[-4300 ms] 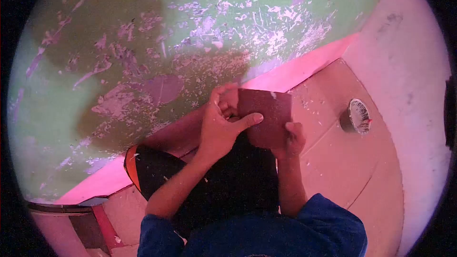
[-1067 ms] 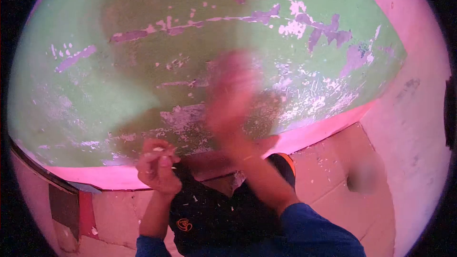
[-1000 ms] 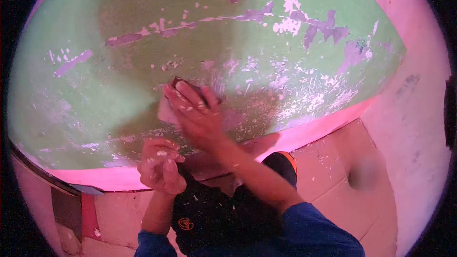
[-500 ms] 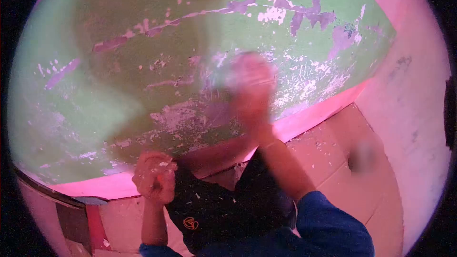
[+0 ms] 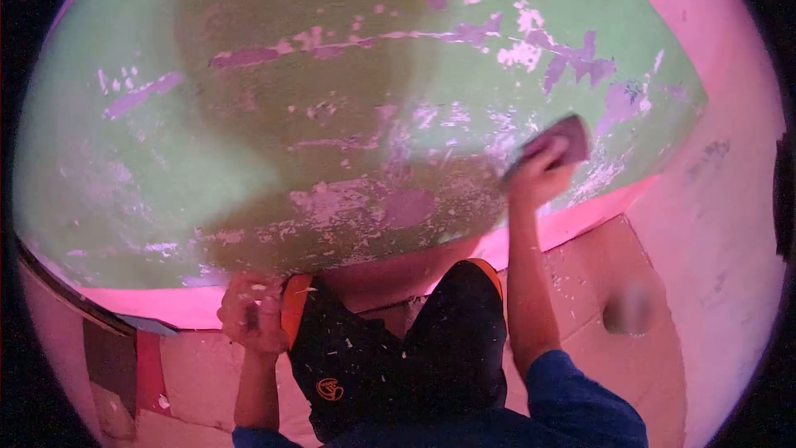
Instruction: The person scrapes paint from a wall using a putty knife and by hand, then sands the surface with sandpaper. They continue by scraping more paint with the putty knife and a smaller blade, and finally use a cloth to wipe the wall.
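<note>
My right hand (image 5: 543, 174) is pressed to the green wall (image 5: 348, 141), gripping a dark, flat piece of sandpaper (image 5: 572, 139). Pale scraped marks and bare purplish patches cover the paint around it. By my left knee, low in front of the wall, my left hand (image 5: 251, 315) is curled closed with whitish flecks on the fingers. Whether anything sits inside it is hidden.
A pink band (image 5: 166, 307) runs along the wall's foot. A pale side wall (image 5: 721, 199) meets it at the right. Cardboard (image 5: 580, 282) covers the floor, with paint chips and a small blurred round object (image 5: 628, 311). My dark-trousered legs (image 5: 398, 365) are bent below.
My right hand has swept to the right and slightly down across the wall, and the sandpaper now shows clearly. My left hand stays curled near my knee. The view has shifted a little.
</note>
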{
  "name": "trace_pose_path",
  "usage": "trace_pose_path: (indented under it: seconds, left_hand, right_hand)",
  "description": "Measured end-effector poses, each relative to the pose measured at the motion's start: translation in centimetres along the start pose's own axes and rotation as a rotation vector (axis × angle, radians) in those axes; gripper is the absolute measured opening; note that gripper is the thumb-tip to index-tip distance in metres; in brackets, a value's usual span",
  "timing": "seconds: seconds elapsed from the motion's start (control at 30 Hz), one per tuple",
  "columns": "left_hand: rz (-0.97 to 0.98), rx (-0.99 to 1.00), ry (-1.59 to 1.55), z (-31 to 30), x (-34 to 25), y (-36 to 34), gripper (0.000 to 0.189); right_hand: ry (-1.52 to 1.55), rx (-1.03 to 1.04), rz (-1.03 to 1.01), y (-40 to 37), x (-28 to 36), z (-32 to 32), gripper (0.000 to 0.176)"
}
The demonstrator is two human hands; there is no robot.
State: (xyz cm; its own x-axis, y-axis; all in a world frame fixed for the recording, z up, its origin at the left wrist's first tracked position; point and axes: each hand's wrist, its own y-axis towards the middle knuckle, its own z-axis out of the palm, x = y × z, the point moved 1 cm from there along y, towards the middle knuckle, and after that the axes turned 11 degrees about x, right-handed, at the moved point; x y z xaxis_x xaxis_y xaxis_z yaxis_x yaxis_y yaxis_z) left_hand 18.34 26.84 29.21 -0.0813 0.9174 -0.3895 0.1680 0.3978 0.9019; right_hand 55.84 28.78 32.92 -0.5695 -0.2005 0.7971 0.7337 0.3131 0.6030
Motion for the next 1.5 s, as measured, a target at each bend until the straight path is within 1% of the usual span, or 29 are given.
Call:
trace_pose_path:
  seconds: [0.03, 0.1, 0.13, 0.17, 0.3, 0.33, 0.37, 0.43, 0.47, 0.53, 0.57, 0.6, 0.63, 0.73, 0.8, 0.87, 0.9, 0.93, 0.97, 1.0, 1.03, 1.1, 1.17, 1.23, 1.27, 1.33, 1.37, 1.43, 1.5]
  left_hand:
    - [-0.180, -0.123, -0.123, -0.6, 0.4, -1.2, 0.014]
    - [-0.163, -0.155, -0.063, 0.0, -0.2, -0.8, 0.014]
    - [-0.144, -0.180, -0.018, 0.6, -0.6, 0.0, 0.015]
    - [-0.052, -0.079, -0.016, 0.9, -1.4, 1.4, 0.017]
    - [0.000, -0.153, -0.129, 1.5, -2.6, 3.2, 0.019]
    - [-0.007, -0.160, -0.131, 0.9, -2.5, 2.4, 0.019]
    - [-0.006, -0.095, -0.065, -0.1, -2.1, 1.5, 0.019]
    - [-0.078, -0.081, -0.028, -1.3, -1.5, -0.5, 0.019]
    - [-0.082, -0.093, -0.016, -1.2, -1.4, -0.8, 0.019]
    - [-0.170, -0.194, -0.071, 0.0, -1.5, 0.0, 0.019]
    - [-0.119, -0.166, -0.071, 0.6, -1.7, 0.9, 0.017]
    - [-0.113, -0.161, -0.059, 1.1, -2.1, 2.0, 0.017]
    - [-0.061, -0.172, -0.122, 1.7, -2.5, 3.1, 0.013]
    - [0.023, -0.146, -0.074, 1.6, -1.7, 3.5, 0.007]
    - [0.091, -0.045, 0.101, 0.2, -0.8, 2.5, 0.006]
    - [-0.009, -0.010, 0.190, -0.5, 0.1, 0.3, 0.012]
    - [-0.174, -0.153, 0.040, -0.2, 0.3, -0.4, 0.012]
    - [-0.341, -0.292, -0.100, 0.0, 0.1, -1.0, 0.011]
    - [-0.269, -0.303, -0.123, 0.6, -0.1, -0.2, 0.010]
    - [-0.274, -0.299, -0.110, 0.8, -0.2, 0.9, 0.010]
    - [-0.172, -0.284, -0.108, 0.9, -0.7, 2.0, 0.010]
    - [-0.079, -0.258, -0.158, 0.4, -1.7, 3.1, 0.013]
    - [-0.040, -0.194, -0.043, -1.5, -1.1, 1.4, 0.012]
    - [0.013, -0.166, -0.014, -2.6, 0.1, -0.4, 0.008]
    - [0.015, -0.168, -0.020, -2.3, 0.1, -0.8, 0.008]
    - [-0.380, -0.282, -0.135, -1.6, 0.2, -1.3, 0.008]
    - [-0.378, -0.278, -0.125, -1.0, 0.2, -0.7, 0.006]
    - [-0.253, -0.241, -0.108, -0.1, -0.1, 1.1, 0.005]
    - [-0.147, -0.173, -0.087, -0.3, -1.0, 2.4, 0.006]
  right_hand:
    - [0.004, 0.011, -0.001, 0.3, 2.4, 1.0, 0.022]
    - [0.124, -0.279, -0.604, -1.9, 8.1, 5.9, 0.030]
    - [0.465, -0.129, -0.567, -4.6, 8.3, 10.8, 0.039]
    - [-0.038, 0.081, -0.730, -8.2, 13.6, 9.5, 0.041]
    - [-0.200, 0.447, -1.082, -10.2, 11.3, 9.6, 0.050]
    - [-0.273, 0.591, -0.718, -7.5, 9.0, 7.2, 0.051]
    - [-0.322, 0.266, -0.969, -3.9, 7.5, 4.1, 0.038]
    - [-0.013, -0.204, -0.322, 0.8, 6.1, 0.6, 0.026]
    - [-0.028, -0.253, -0.272, 1.9, 4.8, -0.3, 0.029]
    - [0.206, -0.269, -0.526, -1.7, 9.3, 5.7, 0.033]
    - [0.370, -0.061, -0.643, -5.4, 10.9, 8.8, 0.041]
    - [-0.336, 0.052, -0.829, -9.6, 10.3, 12.0, 0.048]
    - [-0.357, 0.671, -0.804, -13.5, 13.6, 13.0, 0.050]
    - [-0.390, 0.842, -0.907, -12.0, 9.3, 10.6, 0.048]
    - [-0.474, 0.469, -0.902, -3.9, 6.8, 5.1, 0.040]
    - [0.074, -0.117, -0.517, 1.1, 9.2, 1.7, 0.028]
    - [0.037, -0.226, -0.490, 1.2, 8.9, 2.6, 0.027]
    - [0.311, -0.237, -0.728, -1.0, 9.6, 6.3, 0.027]
    - [0.038, -0.180, -0.966, -4.9, 10.3, 8.7, 0.028]
    - [0.011, 0.122, -0.782, -10.1, 7.1, 11.7, 0.034]
    - [-0.516, 0.584, -0.812, -17.2, 2.1, 16.0, 0.043]
    - [-0.325, 0.721, -1.409, -18.1, 6.5, 10.4, 0.040]
    - [-0.748, 0.824, -0.954, -14.5, -0.1, 8.0, 0.040]
    - [-0.490, 0.410, -0.981, -5.0, 4.1, 3.6, 0.026]
    - [-0.242, 0.010, -0.799, -3.2, 7.6, 3.3, 0.025]
    - [0.214, 0.083, -0.473, -0.4, -5.2, 7.6, 0.024]
    - [0.217, 0.079, -0.472, -10.8, -3.7, 5.4, 0.024]
    - [-0.211, 0.547, -0.875, -18.7, 3.1, 14.0, 0.034]
    - [-0.183, 0.942, -1.288, -19.2, 6.0, 10.2, 0.037]
